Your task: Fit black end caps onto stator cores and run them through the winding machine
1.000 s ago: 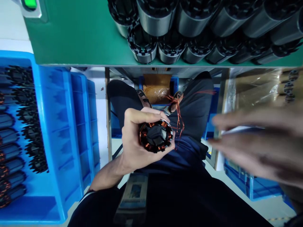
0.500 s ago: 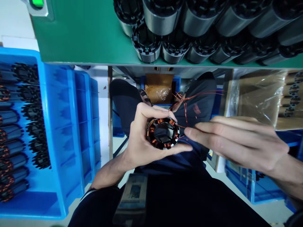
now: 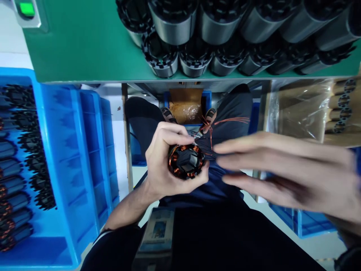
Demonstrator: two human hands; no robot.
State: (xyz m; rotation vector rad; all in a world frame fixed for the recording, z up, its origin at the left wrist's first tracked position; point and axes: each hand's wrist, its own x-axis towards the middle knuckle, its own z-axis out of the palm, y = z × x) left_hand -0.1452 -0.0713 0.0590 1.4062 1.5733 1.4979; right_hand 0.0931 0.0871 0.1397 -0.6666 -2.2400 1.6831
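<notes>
My left hand (image 3: pixel 162 165) is wrapped round a black motor stator (image 3: pixel 186 161) with copper windings, held over my lap. Loose copper wire ends (image 3: pixel 222 122) stick up and to the right from the stator. My right hand (image 3: pixel 282 169) is just right of the stator, fingers stretched out toward it and smeared by motion, with nothing visibly held. Its fingertips are close to the wires at the stator's right side.
A green bench (image 3: pixel 93 49) above carries a stack of bare metal stator cores (image 3: pixel 214 34). A blue crate (image 3: pixel 53 169) at left holds several wound stators. More blue bins (image 3: pixel 307 226) and a plastic-wrapped box (image 3: pixel 307 109) stand at right. A green button (image 3: pixel 27 9) shows top left.
My right hand swung in to the wire ends at the stator, then spread its fingers and now blurs beside it. My left hand closed more tightly round the stator.
</notes>
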